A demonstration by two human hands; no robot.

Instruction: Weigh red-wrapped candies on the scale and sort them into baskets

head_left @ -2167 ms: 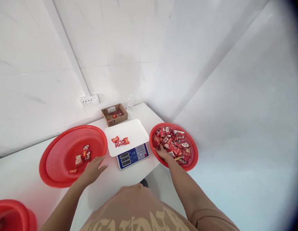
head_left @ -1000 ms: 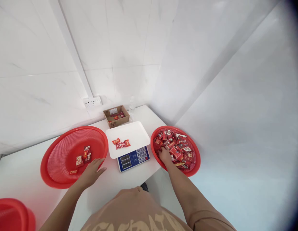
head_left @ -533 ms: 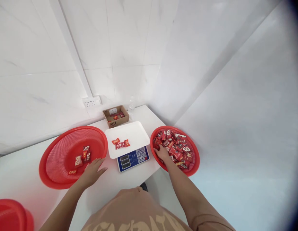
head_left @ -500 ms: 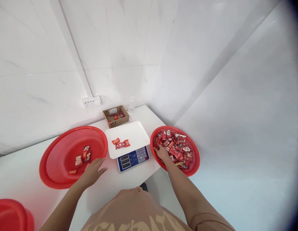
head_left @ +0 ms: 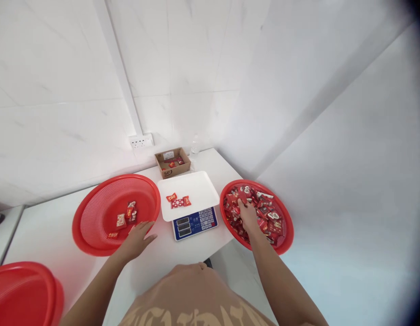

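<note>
My right hand (head_left: 248, 215) is over the right red basket (head_left: 287, 217), its fingers closed on a red packet (head_left: 242, 194) above a heap of red wrapped packets. My left hand (head_left: 138, 240) rests at the near right rim of the left red basket (head_left: 81, 242), fingers apart and holding nothing. Several small packets (head_left: 121, 220) lie inside that basket. Between the baskets stands a blue scale (head_left: 195, 225) with a white tray (head_left: 203, 188). A few red packets (head_left: 178, 202) lie on the tray.
Behind the scale sits an open cardboard box (head_left: 174, 171) with red packets in it, beside a clear bottle (head_left: 195, 145). Another red basket (head_left: 55, 294) is at the lower left. Walls bound the table behind and on the right.
My right hand has moved from the basket's left side towards its middle and lifted a red packet. My left hand stays by the left basket. The view has shifted slightly to the left.
</note>
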